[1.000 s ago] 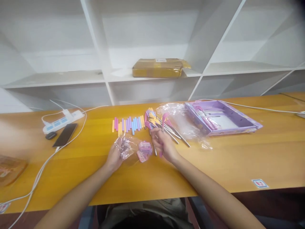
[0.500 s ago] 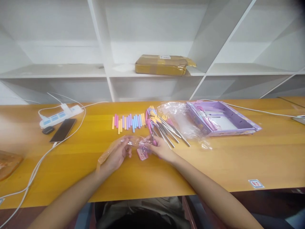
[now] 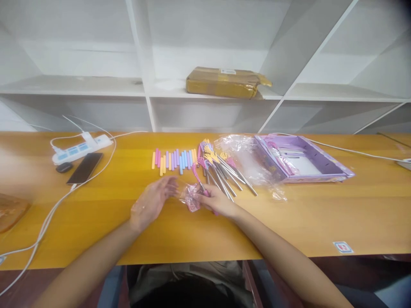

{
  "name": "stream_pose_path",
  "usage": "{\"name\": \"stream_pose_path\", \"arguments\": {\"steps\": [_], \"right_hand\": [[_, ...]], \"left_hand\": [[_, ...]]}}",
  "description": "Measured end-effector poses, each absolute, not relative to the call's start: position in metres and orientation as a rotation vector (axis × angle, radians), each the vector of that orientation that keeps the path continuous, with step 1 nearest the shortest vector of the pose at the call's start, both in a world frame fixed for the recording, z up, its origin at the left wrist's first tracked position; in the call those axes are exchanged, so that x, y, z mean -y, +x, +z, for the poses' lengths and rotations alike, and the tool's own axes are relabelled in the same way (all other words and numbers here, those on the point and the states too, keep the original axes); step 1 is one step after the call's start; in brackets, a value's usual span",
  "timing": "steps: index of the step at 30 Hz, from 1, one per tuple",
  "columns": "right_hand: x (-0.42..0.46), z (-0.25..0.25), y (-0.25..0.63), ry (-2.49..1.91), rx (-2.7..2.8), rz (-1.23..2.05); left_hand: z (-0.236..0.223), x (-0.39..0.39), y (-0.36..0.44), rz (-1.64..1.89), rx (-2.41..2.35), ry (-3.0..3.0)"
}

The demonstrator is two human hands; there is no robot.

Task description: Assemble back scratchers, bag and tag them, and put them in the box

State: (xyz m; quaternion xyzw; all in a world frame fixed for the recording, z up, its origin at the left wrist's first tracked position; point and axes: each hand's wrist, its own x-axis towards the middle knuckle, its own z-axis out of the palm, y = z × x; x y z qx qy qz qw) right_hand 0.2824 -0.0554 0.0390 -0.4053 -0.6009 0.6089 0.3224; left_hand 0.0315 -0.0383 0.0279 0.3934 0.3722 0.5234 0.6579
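My right hand (image 3: 215, 201) rests on the orange table (image 3: 305, 214), fingers closed on a pink-tipped metal stick (image 3: 197, 177) and touching a small clear bag of pink pieces (image 3: 190, 197). My left hand (image 3: 150, 204) lies just left of that bag, fingers stretched out, with thin clear plastic near the palm. Behind them lies a row of pastel tubes (image 3: 173, 160) and a fan of metal sticks with coloured hand-shaped tips (image 3: 221, 171).
A purple box tray (image 3: 334, 173) and crumpled clear wrap (image 3: 247, 158) lie at the right. A white power strip (image 3: 80, 149), a phone (image 3: 85, 167) and cables lie at the left. A brown parcel (image 3: 224, 82) sits on the white shelf behind.
My left hand has let the clear plastic bag drop and spread its fingers. My right hand lowered to the table beside the small pink bag, still gripping the stick.
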Motion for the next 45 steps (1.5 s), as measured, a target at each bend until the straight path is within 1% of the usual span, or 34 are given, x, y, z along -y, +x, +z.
{"name": "stream_pose_path", "arguments": {"steps": [4,7,10,15,18,20,24,26,29,32,36,39,45], "right_hand": [[0.056,0.04,0.282,-1.058,1.569,1.621],[0.055,0.039,0.281,-1.047,1.562,1.615],[0.053,0.038,0.282,-1.039,1.568,1.595],[0.051,0.033,0.282,-0.983,1.633,1.537],[0.053,0.029,0.282,-0.956,1.652,1.493],[0.054,0.026,0.283,-1.003,1.641,1.36],[0.055,0.022,0.288,-0.997,1.654,0.911],[0.055,0.021,0.29,-0.923,1.634,0.819],[0.056,0.022,0.293,-0.82,1.645,0.991],[0.059,0.028,0.294,-0.821,1.754,1.156],[0.061,0.041,0.294,-0.974,1.879,1.234],[0.061,0.047,0.295,-1.062,1.859,1.235],[0.058,0.041,0.3,-0.986,1.817,1.307]], "left_hand": [[0.039,0.022,0.02,1.318,-0.894,0.757],[0.039,0.02,0.019,1.337,-0.886,0.746],[0.036,0.03,0.027,1.272,-0.885,0.819],[0.029,0.05,0.045,1.063,-0.846,0.961],[0.022,0.051,0.047,1.077,-0.908,0.989],[0.021,0.048,0.045,1.137,-0.969,0.963],[0.026,0.038,0.034,1.241,-1.026,0.921],[0.031,0.035,0.03,1.287,-1.042,0.91],[0.034,0.034,0.028,1.325,-1.049,0.9],[0.036,0.035,0.029,1.337,-1.031,0.892],[0.039,0.035,0.028,1.336,-0.994,0.89],[0.039,0.034,0.027,1.341,-0.976,0.874],[0.036,0.032,0.026,1.358,-0.93,0.804]]}}
